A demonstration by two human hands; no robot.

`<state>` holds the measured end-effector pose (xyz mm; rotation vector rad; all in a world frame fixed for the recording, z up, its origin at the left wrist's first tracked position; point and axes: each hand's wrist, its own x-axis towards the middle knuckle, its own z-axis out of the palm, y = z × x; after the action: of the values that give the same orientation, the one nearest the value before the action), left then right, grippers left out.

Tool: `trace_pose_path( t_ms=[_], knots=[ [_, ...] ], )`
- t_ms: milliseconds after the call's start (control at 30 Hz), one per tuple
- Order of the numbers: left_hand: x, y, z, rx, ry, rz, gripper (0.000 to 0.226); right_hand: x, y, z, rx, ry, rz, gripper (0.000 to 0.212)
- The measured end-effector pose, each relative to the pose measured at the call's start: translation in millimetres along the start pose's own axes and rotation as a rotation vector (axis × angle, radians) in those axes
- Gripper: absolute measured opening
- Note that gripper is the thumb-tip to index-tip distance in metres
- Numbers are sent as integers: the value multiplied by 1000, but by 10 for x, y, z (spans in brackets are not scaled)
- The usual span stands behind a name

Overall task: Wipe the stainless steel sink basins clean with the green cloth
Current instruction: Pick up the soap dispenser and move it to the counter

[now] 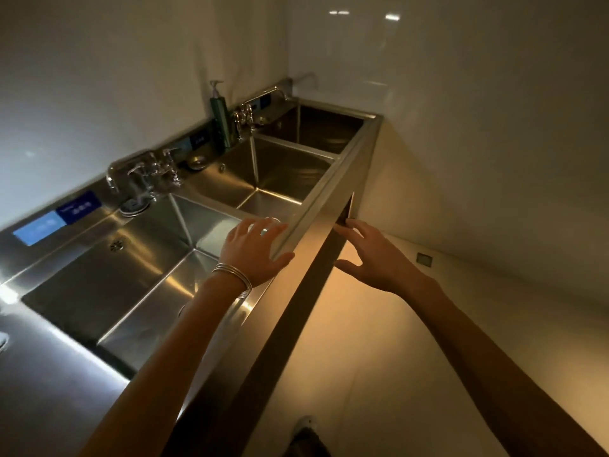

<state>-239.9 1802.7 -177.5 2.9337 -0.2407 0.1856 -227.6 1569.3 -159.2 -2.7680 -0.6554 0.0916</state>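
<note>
Stainless steel sink with 3 basins runs along the wall; the front rim serves as landmark. Left hand rests on that rim above the nearest basin, fingers spread and holding nothing, thin bangles at the wrist; right hand hovers just outside the rim over the floor, fingers spread, also holding nothing. Green cloth cannot be located in this view; a soap bottle stands behind the middle basin, across from the rim.
</note>
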Motion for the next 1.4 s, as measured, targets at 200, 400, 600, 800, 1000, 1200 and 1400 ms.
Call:
trace_pose_path(
  t_ms=[200,400,600,800,1000,1200,1400],
  knots=[
    [1060,-18,27,-86,-9,16,75,926,375,-307,-85,-17,-3,68],
    [1947,-121,124,-62,-36,-5,66,1750,760,-342,-53,-45,-26,65],
    [2687,-331,306,-18,-43,-91,77,2658,1227,-318,-45,-86,-94,65],
    [3547,-327,560,6,-54,-234,65,3632,1748,-404,-58,-146,-232,65],
    [4311,-352,557,14,36,-369,62,4599,1997,-643,-101,-139,-424,66],
    [4786,-786,558,65,25,-498,61,5463,1931,-669,-124,-164,-583,68],
    [5118,-1502,615,80,-28,-644,61,6347,1691,-455,-64,-211,-645,66]
  ],
)
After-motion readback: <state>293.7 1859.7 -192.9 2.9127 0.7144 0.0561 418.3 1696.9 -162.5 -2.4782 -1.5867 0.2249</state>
